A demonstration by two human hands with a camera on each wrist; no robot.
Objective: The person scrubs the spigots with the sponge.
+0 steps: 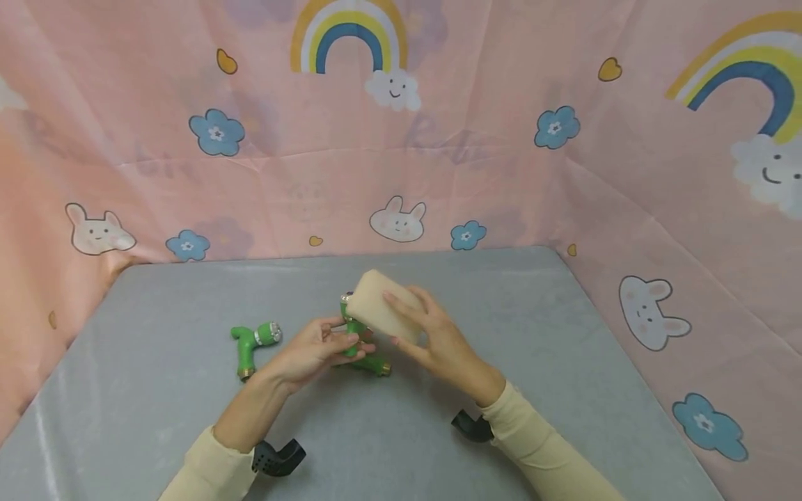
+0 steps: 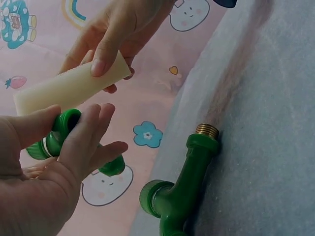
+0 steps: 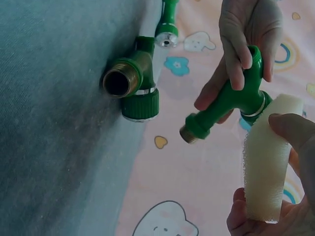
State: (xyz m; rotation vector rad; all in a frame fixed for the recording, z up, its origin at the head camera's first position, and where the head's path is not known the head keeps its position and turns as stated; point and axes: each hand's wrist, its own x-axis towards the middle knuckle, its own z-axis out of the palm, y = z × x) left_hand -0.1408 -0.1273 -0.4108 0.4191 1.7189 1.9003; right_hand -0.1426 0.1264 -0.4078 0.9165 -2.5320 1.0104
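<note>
My left hand [image 1: 316, 348] holds a green water tap [image 3: 236, 101] up over the table, thumb and fingers around its body. A brass threaded end points out from the tap in the right wrist view. In my right hand [image 1: 447, 348] is a pale cream sponge block [image 1: 383, 306], gripped between thumb and fingers. The sponge lies right at the knob end of the held tap and covers part of it in the head view. Below the hands, a second green tap [image 2: 184, 182] with a brass thread lies on the table.
A third green tap [image 1: 246, 351] lies on the grey table [image 1: 156, 417], left of my left hand. A pink curtain [image 1: 489, 174] with rainbows, rabbits and flowers hangs behind the table and at its sides. Black mounts [image 1: 278, 458] stick out from both wrists.
</note>
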